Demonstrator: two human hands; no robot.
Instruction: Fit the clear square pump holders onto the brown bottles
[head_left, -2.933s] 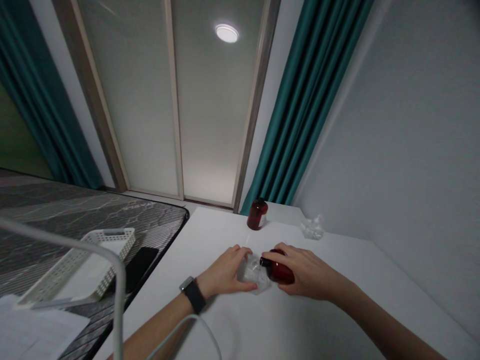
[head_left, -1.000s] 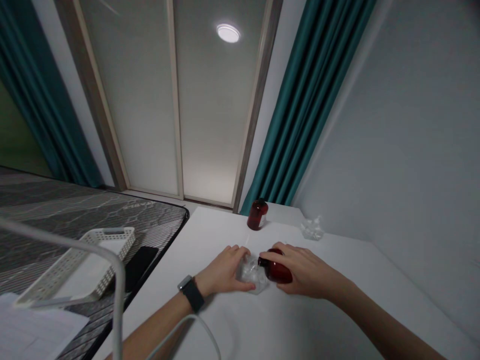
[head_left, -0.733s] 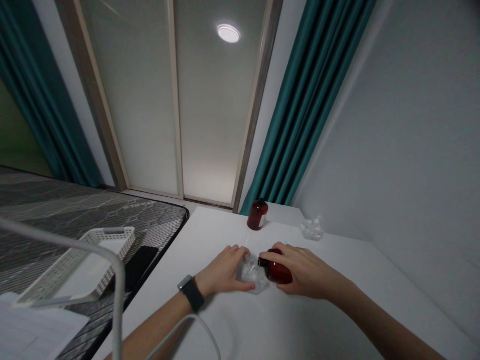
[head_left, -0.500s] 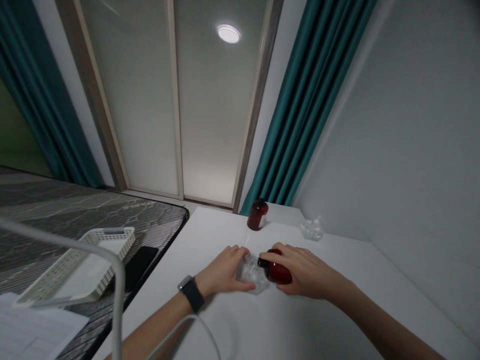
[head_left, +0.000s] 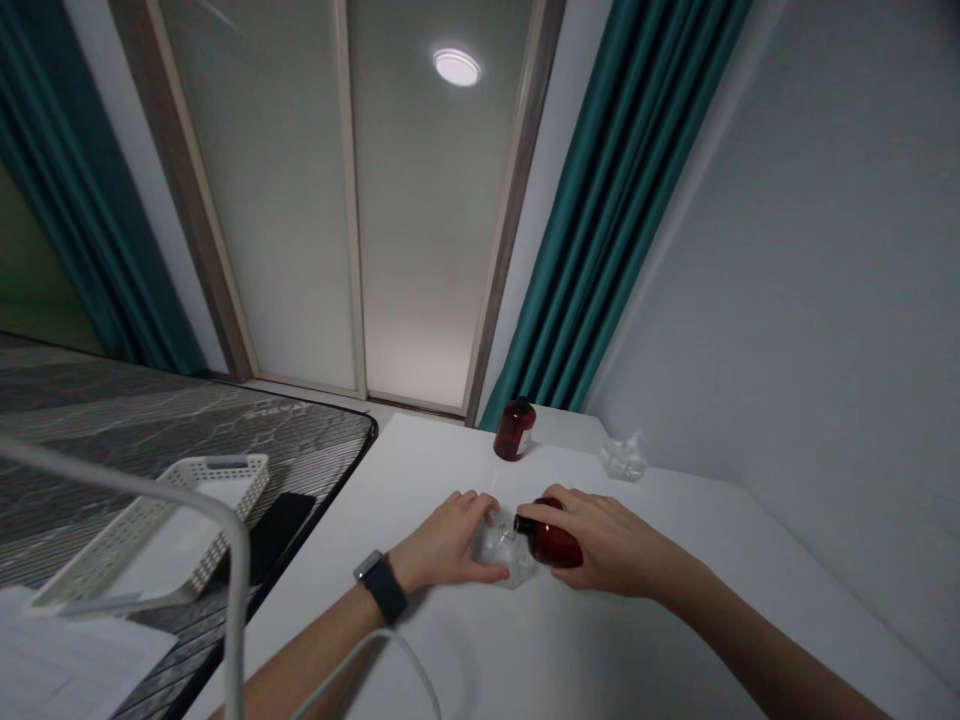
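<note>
My left hand (head_left: 442, 545) rests over a clear crumpled plastic wrap (head_left: 501, 552), fingers curled onto it and pressing it against the white table (head_left: 675, 540). My right hand (head_left: 607, 540) grips a dark amber bottle (head_left: 559, 548) lying on its side. The bottle's black neck points left and touches the wrap. Most of that bottle lies under my fingers. A second amber bottle (head_left: 514, 430) stands upright near the far edge, and a smaller clump of clear plastic (head_left: 624, 458) lies at the back right.
A white perforated tray (head_left: 150, 530) and a black phone (head_left: 277, 530) lie on a grey patterned mattress (head_left: 187, 425) left of the table. A white cable (head_left: 375, 650) crosses near my left forearm. A wall rises along the table's right side.
My right hand and the amber bottle have shifted slightly left, bringing the neck further over the wrap. The view has tilted a little. My left hand stays on the wrap.
</note>
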